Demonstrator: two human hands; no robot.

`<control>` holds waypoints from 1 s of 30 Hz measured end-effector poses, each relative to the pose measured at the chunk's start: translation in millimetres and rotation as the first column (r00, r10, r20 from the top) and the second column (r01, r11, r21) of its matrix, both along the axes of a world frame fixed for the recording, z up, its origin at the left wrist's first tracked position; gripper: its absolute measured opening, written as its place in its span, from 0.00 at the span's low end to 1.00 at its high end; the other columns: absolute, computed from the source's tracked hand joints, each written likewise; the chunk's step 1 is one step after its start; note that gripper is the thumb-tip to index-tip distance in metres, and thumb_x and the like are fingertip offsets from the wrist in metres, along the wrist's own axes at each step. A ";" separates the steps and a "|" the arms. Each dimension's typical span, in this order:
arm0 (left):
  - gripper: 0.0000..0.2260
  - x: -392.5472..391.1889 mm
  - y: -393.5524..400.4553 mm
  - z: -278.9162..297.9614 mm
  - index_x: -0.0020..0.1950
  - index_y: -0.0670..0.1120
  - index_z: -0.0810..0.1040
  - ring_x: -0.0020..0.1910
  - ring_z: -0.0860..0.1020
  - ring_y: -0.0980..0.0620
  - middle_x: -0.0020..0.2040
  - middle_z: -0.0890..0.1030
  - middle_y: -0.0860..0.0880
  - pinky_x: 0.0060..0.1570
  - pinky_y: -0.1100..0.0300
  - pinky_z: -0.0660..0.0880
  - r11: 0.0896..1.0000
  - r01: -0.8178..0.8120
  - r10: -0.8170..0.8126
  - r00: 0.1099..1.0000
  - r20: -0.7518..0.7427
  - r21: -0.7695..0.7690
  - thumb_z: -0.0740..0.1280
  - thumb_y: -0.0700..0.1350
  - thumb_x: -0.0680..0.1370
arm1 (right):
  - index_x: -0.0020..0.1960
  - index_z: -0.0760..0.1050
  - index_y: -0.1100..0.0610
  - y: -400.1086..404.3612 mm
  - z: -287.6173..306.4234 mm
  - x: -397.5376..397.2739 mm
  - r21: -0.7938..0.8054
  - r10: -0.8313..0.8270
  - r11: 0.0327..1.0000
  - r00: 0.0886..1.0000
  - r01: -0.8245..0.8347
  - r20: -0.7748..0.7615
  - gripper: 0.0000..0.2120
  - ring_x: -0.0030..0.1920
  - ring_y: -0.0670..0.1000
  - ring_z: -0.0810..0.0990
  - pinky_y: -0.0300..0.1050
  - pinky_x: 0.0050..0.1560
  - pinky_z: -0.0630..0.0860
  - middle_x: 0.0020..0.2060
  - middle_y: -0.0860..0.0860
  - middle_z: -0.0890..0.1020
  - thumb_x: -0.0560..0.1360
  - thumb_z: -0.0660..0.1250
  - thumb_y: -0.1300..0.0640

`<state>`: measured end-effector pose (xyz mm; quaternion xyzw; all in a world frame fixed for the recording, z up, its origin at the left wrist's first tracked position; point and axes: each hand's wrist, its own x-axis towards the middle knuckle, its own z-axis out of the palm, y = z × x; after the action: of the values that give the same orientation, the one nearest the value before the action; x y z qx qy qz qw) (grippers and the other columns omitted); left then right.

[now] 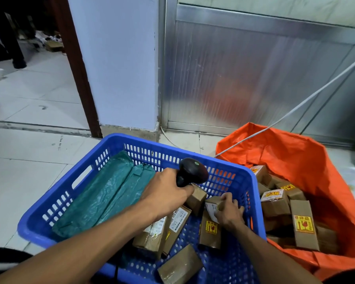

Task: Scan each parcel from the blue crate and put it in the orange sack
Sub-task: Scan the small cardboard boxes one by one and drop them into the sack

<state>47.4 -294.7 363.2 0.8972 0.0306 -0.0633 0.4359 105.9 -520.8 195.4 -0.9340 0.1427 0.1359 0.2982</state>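
Small brown cardboard parcel with a white label (214, 203) sits in the right part of the blue perforated plastic crate (55, 199), on top of other boxes; right hand (230, 212) grips it from above, fingers curled over its top and far edge. Left hand (168, 193) holds the black handheld barcode scanner (192, 171), fingers wrapped round the handle, scanner head above the crate's far wall and pointing right. Just between the two hands, another small brown box (197, 196) stands tilted, touching the left hand's fingertips. Near part of the crate: several more brown cardboard parcels (160, 234), some with white shipping labels, one with a yellow fragile sticker (211, 227). Left part of the crate: two long teal plastic-wrapped packages (103, 197) lying side by side, running near-left to far-right. Orange plastic sack (307, 160) is on the floor touching the crate's right side, mouth open, holding a heap of brown boxes with yellow stickers (283, 201). White cable (295, 107) runs from upper right down over the sack's far edge. Tiled floor (29, 99); metal panel wall (254, 68) behind.
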 end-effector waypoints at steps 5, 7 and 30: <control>0.07 -2.8 0.7 5.8 0.40 0.47 0.79 0.39 0.84 0.43 0.38 0.85 0.46 0.43 0.46 0.82 1.000 -0.004 0.004 1.000 -0.005 0.002 0.70 0.50 0.73 | 0.56 0.62 0.50 -2.0 27.1 10.7 0.060 -0.085 0.994 0.996 0.087 -0.032 0.21 0.61 0.60 0.69 0.53 0.62 0.62 0.55 0.55 0.72 0.71 0.71 0.58; 0.06 -3.5 0.8 10.2 0.41 0.47 0.80 0.39 0.84 0.42 0.39 0.85 0.45 0.44 0.43 0.84 1.000 -0.016 0.016 1.000 -0.008 -0.010 0.70 0.49 0.73 | 0.52 0.62 0.48 -4.0 37.4 16.7 0.094 -0.125 0.987 0.992 0.127 -0.021 0.20 0.59 0.60 0.72 0.54 0.63 0.66 0.54 0.54 0.75 0.71 0.72 0.57; 0.10 -28.3 31.4 45.6 0.41 0.43 0.80 0.34 0.84 0.46 0.33 0.83 0.46 0.39 0.50 0.81 0.999 -0.042 0.044 0.997 0.068 -0.032 0.70 0.49 0.75 | 0.59 0.73 0.55 -5.9 204.1 4.6 0.450 0.155 0.886 0.986 -0.110 -0.065 0.11 0.49 0.51 0.85 0.51 0.43 0.84 0.47 0.53 0.87 0.78 0.70 0.58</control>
<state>19.1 -263.4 408.9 0.8913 0.0339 -0.0233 0.4515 110.6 -526.6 399.6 -0.8407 0.0585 0.2309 0.4863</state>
